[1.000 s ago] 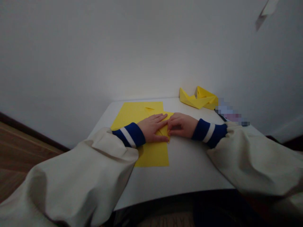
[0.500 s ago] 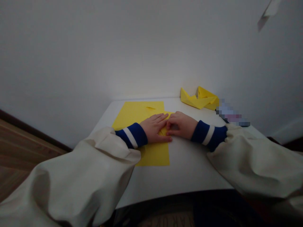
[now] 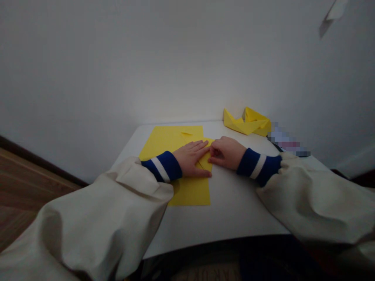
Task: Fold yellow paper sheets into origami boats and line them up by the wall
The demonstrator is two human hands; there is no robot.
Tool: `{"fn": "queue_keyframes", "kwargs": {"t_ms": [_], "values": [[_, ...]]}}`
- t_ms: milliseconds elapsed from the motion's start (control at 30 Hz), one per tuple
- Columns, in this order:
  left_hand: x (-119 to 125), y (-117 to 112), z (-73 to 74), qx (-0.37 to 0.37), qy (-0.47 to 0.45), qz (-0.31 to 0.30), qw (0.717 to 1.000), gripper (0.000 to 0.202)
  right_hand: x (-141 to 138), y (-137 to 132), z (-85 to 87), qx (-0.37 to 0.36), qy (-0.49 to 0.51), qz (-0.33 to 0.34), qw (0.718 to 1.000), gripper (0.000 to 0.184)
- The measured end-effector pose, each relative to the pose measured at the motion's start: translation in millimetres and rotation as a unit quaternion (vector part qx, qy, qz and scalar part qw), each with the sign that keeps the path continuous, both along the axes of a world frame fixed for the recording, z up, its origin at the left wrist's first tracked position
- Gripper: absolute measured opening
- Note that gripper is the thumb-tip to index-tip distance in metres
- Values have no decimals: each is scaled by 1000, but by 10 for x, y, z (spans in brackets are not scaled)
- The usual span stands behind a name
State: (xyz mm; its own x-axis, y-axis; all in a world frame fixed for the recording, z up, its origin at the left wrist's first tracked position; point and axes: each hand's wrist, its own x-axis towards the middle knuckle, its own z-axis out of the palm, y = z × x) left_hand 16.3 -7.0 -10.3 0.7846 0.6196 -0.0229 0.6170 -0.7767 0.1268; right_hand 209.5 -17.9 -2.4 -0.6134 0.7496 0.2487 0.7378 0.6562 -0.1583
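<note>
A small folded piece of yellow paper (image 3: 207, 160) lies on top of a larger yellow paper sheet (image 3: 190, 193). My left hand (image 3: 191, 159) rests flat across the folded piece, fingers stretched out, covering most of it. At the piece's right edge, my right hand (image 3: 227, 153) is closed, its fingers curled and the thumb low beside the paper. The curled fingertips touch that edge, partly hidden. A folded tip of yellow paper (image 3: 186, 134) pokes out beyond my left fingers.
Folded yellow paper boats (image 3: 247, 123) stand at the back right, against the wall. Beside them lies a blurred-out flat object (image 3: 288, 143). The white table (image 3: 234, 210) ends at a front edge close to my body. Brown wood (image 3: 32, 207) shows at left.
My right hand has shifted slightly right and its fingers have curled tighter. More of the folded paper shows between my hands. My left hand has stayed nearly in place.
</note>
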Motion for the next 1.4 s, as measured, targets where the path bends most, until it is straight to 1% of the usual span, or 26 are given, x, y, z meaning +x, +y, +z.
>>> {"fn": "queue_keyframes", "kwargs": {"t_ms": [200,300,400,500,600,700,800,867,967,1033,1100,1233,1333,1400], "values": [[5,5,33,-21,13,5,1000,95,-44,-105,28,-31,0,6,999,31],[3,6,35,-21,12,7,1000,93,-44,-104,41,-39,1,-1,999,34],[4,-4,31,-24,6,10,1000,91,-14,-49,36,-54,0,-45,998,37],[8,-9,25,-30,2,15,999,86,25,13,18,-65,-1,-96,993,35],[6,14,8,-32,3,17,999,76,47,41,0,-61,0,-114,992,30],[-10,62,-24,-33,-6,11,999,64,54,41,-19,-54,9,-96,994,23],[-36,99,-63,-28,-34,-1,999,54,57,44,-43,-51,22,-79,995,15],[-51,108,-84,-19,-58,-7,998,51,62,52,-60,-44,39,-69,996,10],[-63,100,-91,-8,-98,1,995,52,75,65,-83,-4,73,-30,997,8],[-68,85,-72,-3,-122,12,992,56,85,69,-94,26,91,-6,996,9],[-73,67,-40,8,-127,14,992,60,93,71,-102,42,98,6,994,11],[-84,33,19,40,-73,20,996,64,98,69,-103,56,89,14,994,21],[-92,19,33,37,-39,40,998,66,92,62,-95,55,78,23,995,27],[-96,14,34,33,-31,43,998,66,85,55,-89,48,68,29,996,34]]}}
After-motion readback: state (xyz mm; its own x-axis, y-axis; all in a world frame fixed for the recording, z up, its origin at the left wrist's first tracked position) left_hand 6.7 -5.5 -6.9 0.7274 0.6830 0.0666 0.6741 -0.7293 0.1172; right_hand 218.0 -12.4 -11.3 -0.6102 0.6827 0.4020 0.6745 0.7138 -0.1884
